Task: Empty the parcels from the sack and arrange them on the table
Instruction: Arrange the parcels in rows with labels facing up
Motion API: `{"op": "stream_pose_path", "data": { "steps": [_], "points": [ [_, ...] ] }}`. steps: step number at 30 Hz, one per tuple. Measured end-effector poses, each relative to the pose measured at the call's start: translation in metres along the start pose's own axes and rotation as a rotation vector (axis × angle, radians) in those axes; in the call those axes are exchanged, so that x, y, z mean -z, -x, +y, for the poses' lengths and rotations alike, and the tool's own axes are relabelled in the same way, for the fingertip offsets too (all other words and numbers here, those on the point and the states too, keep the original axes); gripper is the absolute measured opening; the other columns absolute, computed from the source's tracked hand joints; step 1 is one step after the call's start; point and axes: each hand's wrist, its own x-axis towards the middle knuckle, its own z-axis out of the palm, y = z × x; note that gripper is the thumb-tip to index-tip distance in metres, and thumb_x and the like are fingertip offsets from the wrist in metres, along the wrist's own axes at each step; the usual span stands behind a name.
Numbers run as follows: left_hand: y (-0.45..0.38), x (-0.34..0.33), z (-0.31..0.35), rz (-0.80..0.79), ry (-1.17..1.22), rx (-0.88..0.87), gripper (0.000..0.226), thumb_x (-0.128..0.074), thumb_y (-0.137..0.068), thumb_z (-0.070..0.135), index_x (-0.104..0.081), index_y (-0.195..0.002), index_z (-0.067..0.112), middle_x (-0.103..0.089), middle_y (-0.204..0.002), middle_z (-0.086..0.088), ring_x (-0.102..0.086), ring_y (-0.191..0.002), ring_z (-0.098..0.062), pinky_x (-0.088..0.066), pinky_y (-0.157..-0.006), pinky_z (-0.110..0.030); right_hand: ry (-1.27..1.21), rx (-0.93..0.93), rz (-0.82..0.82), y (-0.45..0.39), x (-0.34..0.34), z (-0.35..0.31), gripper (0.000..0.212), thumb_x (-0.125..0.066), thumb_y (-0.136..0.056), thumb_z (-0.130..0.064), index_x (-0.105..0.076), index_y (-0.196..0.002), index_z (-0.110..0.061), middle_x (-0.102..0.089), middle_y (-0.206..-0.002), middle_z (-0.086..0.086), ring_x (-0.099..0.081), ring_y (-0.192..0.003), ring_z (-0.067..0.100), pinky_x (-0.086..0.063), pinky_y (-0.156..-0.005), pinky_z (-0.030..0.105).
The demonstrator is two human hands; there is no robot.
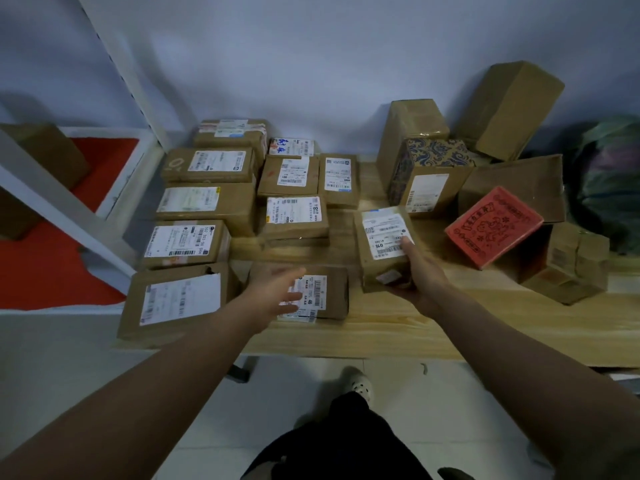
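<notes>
Several brown cardboard parcels with white labels lie in rows on the left half of the wooden table (398, 327). My right hand (420, 271) grips a small labelled parcel (382, 244) at its near right corner, thumb on top; whether it rests on the table is unclear. My left hand (277, 294), blurred, hovers with straight fingers over a flat labelled parcel (320, 294) near the front edge. A dark green sack (609, 178) sits at the far right.
Loose boxes are heaped at the right back: a red printed box (493, 226), a blue-patterned box (433, 174), tilted plain cartons (509, 109). A white shelf frame (69, 209) with red lining stands left. White floor tiles and my shoe lie below the table edge.
</notes>
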Motion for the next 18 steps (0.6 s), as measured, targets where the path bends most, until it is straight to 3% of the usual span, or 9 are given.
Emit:
{"op": "stream_pose_path", "data": {
  "steps": [3, 6, 8, 10, 12, 14, 16, 18],
  "points": [
    [0.003, 0.008, -0.007, -0.013, -0.038, 0.006, 0.031, -0.059, -0.096, 0.030, -0.060, -0.122, 0.014, -0.063, -0.122, -0.008, -0.065, -0.107, -0.023, -0.055, -0.093, -0.042, -0.038, -0.018, 0.014, -0.013, -0.021, -0.010, 0.049, -0.067, -0.087, -0.053, -0.057, -0.122, -0.019, -0.066, -0.111, 0.008, -0.066, -0.098, 0.028, -0.061, -0.074, 0.045],
    [0.006, 0.011, -0.005, -0.019, -0.066, 0.010, 0.019, -0.057, -0.098, 0.027, -0.064, -0.110, 0.015, -0.067, -0.112, -0.007, -0.066, -0.104, -0.023, -0.056, -0.092, -0.041, 0.000, 0.004, 0.000, -0.026, -0.044, -0.021, 0.046, -0.057, -0.094, -0.053, -0.053, -0.125, -0.020, -0.059, -0.110, 0.005, -0.062, -0.100, 0.027, -0.058, -0.087, 0.051],
    [0.006, 0.014, 0.000, 0.012, -0.086, 0.002, 0.013, -0.056, -0.098, 0.025, -0.064, -0.103, 0.016, -0.069, -0.107, -0.006, -0.067, -0.100, -0.023, -0.057, -0.089, -0.040, 0.146, -0.004, 0.033, -0.035, -0.052, -0.025, 0.053, -0.049, -0.098, -0.051, -0.045, -0.140, -0.019, -0.054, -0.125, 0.006, -0.055, -0.115, 0.033, -0.051, -0.096, 0.055],
    [0.001, 0.013, 0.006, 0.051, -0.075, -0.006, 0.011, -0.056, -0.098, 0.024, -0.063, -0.101, 0.017, -0.069, -0.106, -0.006, -0.068, -0.098, -0.022, -0.057, -0.086, -0.039, 0.261, -0.001, 0.028, -0.041, -0.055, -0.025, 0.050, -0.047, -0.101, -0.046, -0.041, -0.144, -0.022, -0.048, -0.141, 0.010, -0.050, -0.119, 0.037, -0.049, -0.095, 0.057],
    [-0.007, 0.007, 0.011, 0.076, -0.058, -0.005, 0.012, -0.057, -0.097, 0.023, -0.063, -0.104, 0.015, -0.068, -0.107, -0.007, -0.068, -0.099, -0.023, -0.057, -0.084, -0.037, 0.303, 0.003, -0.074, -0.042, -0.057, -0.026, 0.042, -0.050, -0.100, -0.040, -0.044, -0.140, -0.026, -0.049, -0.140, 0.009, -0.050, -0.112, 0.034, -0.050, -0.094, 0.055],
    [-0.019, -0.007, 0.017, 0.121, -0.031, 0.004, 0.018, -0.061, -0.095, 0.021, -0.064, -0.110, 0.012, -0.069, -0.108, -0.009, -0.068, -0.098, -0.023, -0.058, -0.082, -0.036, 0.377, 0.016, -0.182, -0.042, -0.053, -0.028, 0.049, -0.059, -0.096, -0.041, -0.045, -0.141, -0.030, -0.049, -0.134, 0.005, -0.050, -0.113, 0.033, -0.050, -0.097, 0.053],
    [-0.033, -0.029, 0.027, 0.186, 0.010, -0.012, 0.024, -0.064, -0.093, 0.021, -0.065, -0.114, 0.009, -0.069, -0.105, -0.010, -0.069, -0.095, -0.022, -0.058, -0.077, -0.034, 0.514, 0.084, -0.199, -0.046, -0.042, -0.030, 0.059, -0.063, -0.093, -0.040, -0.043, -0.146, -0.025, -0.048, -0.134, 0.004, -0.051, -0.116, 0.030, -0.050, -0.097, 0.048],
    [-0.045, -0.060, 0.041, 0.228, 0.005, -0.064, 0.037, -0.066, -0.092, 0.024, -0.061, -0.124, 0.006, -0.066, -0.105, -0.008, -0.065, -0.092, -0.020, -0.055, -0.077, -0.033, 0.675, 0.234, -0.164, -0.049, -0.021, -0.039, 0.055, -0.062, -0.094, -0.037, -0.047, -0.144, -0.019, -0.052, -0.138, 0.006, -0.055, -0.116, 0.026, -0.050, -0.100, 0.046]
  ]
}}
